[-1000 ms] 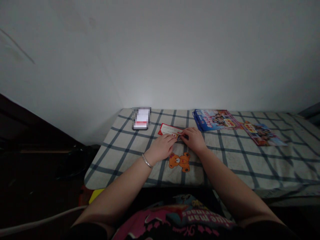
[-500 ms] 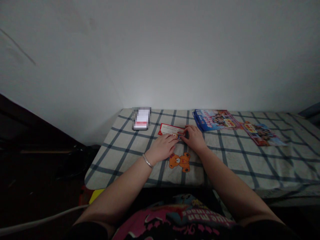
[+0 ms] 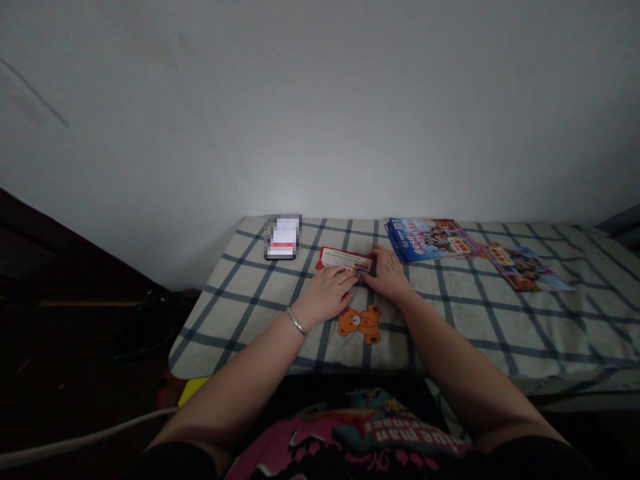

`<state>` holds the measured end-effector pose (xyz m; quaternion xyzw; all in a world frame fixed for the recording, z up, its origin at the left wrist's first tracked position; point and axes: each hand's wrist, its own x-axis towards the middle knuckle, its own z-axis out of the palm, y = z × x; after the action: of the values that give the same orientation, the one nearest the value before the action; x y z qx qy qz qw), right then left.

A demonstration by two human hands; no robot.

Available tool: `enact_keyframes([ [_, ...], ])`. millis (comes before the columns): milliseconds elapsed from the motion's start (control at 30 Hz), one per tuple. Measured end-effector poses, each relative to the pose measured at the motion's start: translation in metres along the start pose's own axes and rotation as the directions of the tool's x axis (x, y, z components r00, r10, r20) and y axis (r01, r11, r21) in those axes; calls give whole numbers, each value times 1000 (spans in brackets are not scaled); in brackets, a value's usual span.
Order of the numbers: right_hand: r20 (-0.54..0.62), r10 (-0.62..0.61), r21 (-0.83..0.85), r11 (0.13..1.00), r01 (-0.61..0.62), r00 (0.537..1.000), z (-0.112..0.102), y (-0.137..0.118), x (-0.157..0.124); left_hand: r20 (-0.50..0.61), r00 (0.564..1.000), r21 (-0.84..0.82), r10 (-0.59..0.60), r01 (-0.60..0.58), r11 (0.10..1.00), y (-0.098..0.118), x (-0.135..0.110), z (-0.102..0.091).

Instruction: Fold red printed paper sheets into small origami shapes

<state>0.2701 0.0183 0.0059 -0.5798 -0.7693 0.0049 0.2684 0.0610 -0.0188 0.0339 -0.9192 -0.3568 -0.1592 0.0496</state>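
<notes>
A pale wall is rising behind a checked cloth that is covering the surface, with two glossy booklets lying far right and a pixelated dark object lying far left. A red-edged card is lying flat near the far centre, beyond a teddy print. The left hand, wearing a bangle, is resting open, its fingertips reaching the card's near edge. The right hand is curving over the card's right end, though whether it is pinching cannot be told. The card looks light and thin, apt to bend or slide, so its free left end seems the best hold.
</notes>
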Motion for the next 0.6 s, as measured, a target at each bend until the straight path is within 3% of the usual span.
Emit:
enact_keyframes([
  [600, 42, 47, 25, 999, -48, 998, -1, 0, 1, 48, 997, 49, -54, 52, 997, 12, 9, -9],
])
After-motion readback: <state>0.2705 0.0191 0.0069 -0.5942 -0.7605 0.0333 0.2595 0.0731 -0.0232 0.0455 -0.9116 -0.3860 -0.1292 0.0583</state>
